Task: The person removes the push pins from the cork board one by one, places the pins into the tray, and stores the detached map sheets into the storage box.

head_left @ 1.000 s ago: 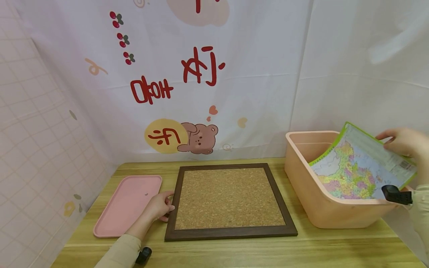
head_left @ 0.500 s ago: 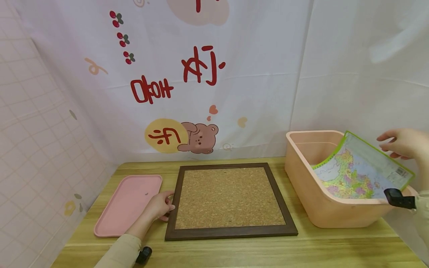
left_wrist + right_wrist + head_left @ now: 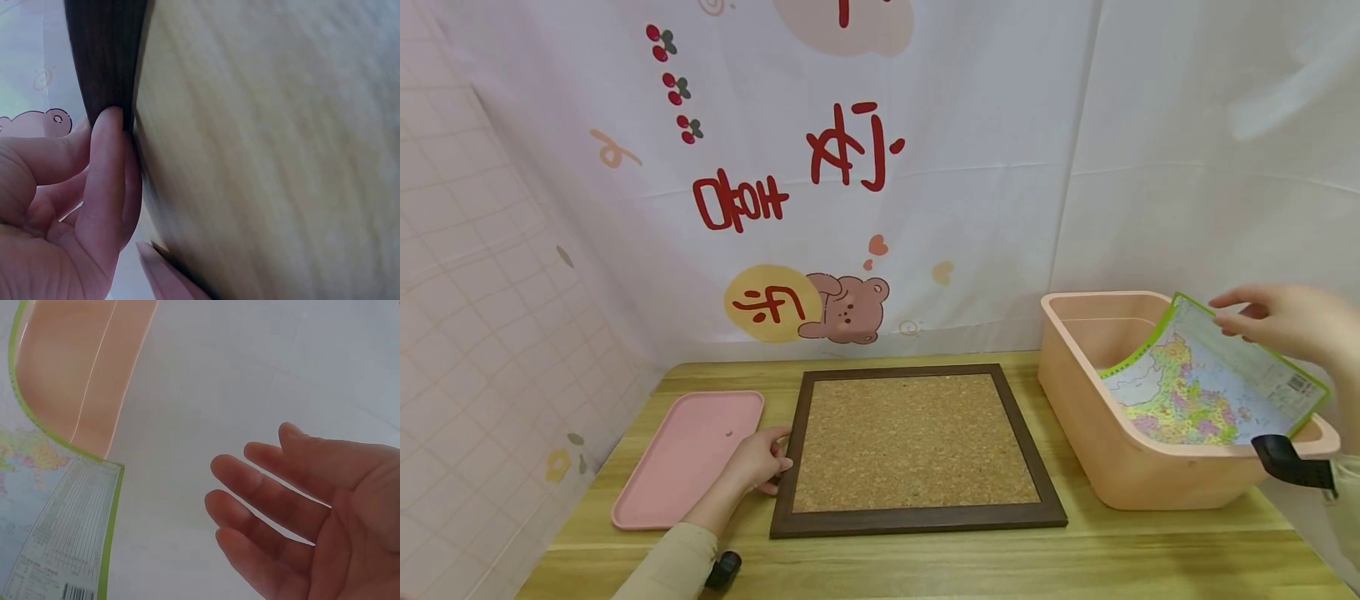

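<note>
My right hand (image 3: 1281,321) is up in the air above the peach bin (image 3: 1101,450). Its fingers are spread and a little bent, and they hold nothing. A second ago this hand was pinching the top of the map sheet (image 3: 1206,387). Half a second ago it had already let go and was off to the side. Now it has moved a bit back toward the sheet's top corner, just beside it. From the wrist view I see a gap between my fingers (image 3: 250,481) and the sheet's green edge (image 3: 115,506), so they are not touching.

The map sheet is in the bin. It leans tilted, with its low end down inside and its high end sticking up past the bin's far right rim. A second ago it stood higher and bent more. Now it sits lower, the same as half a second ago.

My left hand (image 3: 760,462) has not moved. It rests on the wood table (image 3: 925,567), and its fingertips (image 3: 106,144) press on the dark frame of the cork board (image 3: 913,442), at the left side. I can't tell if they wrap around the frame. The cork board lies flat in the middle of the table, where it was before. The pink tray (image 3: 685,458) lies flat just left of my left hand, also the same.
</note>
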A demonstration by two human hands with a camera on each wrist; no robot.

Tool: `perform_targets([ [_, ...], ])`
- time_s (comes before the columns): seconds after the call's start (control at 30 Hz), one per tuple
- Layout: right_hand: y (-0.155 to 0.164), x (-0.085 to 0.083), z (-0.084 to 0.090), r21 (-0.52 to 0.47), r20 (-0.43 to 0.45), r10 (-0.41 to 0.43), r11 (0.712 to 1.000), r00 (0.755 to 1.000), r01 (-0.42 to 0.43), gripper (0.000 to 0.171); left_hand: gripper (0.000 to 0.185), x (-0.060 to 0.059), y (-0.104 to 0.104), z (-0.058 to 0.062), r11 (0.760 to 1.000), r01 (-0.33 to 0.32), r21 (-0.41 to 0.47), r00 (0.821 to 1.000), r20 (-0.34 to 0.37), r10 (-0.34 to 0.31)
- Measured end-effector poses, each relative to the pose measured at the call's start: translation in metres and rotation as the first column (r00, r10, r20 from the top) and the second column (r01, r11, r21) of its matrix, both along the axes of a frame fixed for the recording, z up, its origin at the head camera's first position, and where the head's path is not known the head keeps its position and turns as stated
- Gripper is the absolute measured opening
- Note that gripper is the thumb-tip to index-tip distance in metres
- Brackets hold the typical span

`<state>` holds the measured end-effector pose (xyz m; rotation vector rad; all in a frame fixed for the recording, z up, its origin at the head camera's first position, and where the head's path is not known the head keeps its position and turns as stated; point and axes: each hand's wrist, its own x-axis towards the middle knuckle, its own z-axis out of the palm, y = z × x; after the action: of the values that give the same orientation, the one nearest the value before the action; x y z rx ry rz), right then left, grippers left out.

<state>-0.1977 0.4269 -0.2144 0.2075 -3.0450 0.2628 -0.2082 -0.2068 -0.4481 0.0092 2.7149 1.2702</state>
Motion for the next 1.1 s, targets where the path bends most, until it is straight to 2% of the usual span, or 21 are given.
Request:
perform_targets([
  [0.17, -0.016, 0.006, 0.0, 0.002, -0.038, 0.013, 1.0, 0.999, -0.013, 0.046, 0.058, 0.001, 0.0, 0.0, 1.0, 0.007, -0.005, 1.0, -0.006, -0.007],
  [0.37, -0.035, 0.011, -0.006, 0.007, -0.088, 0.049, 0.999, 0.995, -0.048, 0.044, 0.058, 0.001, 0.0, 0.0, 1.0, 0.006, -0.004, 1.0, -0.006, -0.006],
  [0.6, -0.057, 0.013, -0.016, -0.065, -0.141, 0.082, 0.994, 0.987, -0.092, 0.04, 0.058, 0.001, 0.0, -0.001, 1.0, -0.003, 0.007, 1.0, -0.001, 0.003],
  [0.77, -0.075, 0.015, -0.024, -0.064, -0.192, 0.14, 0.986, 0.971, -0.155, 0.039, 0.057, 0.0, 0.0, -0.001, 1.0, -0.001, 0.004, 1.0, -0.001, 0.001],
  [0.93, -0.093, 0.017, -0.034, -0.089, -0.253, 0.209, 0.967, 0.945, -0.238, 0.036, 0.058, -0.001, 0.0, -0.001, 1.0, -0.003, 0.012, 1.0, 0.007, 0.003],
  [1.1, -0.11, 0.019, -0.044, -0.123, -0.282, 0.22, 0.957, 0.934, -0.263, 0.034, 0.058, -0.001, 0.0, -0.002, 1.0, -0.004, 0.012, 1.0, 0.003, 0.003],
])
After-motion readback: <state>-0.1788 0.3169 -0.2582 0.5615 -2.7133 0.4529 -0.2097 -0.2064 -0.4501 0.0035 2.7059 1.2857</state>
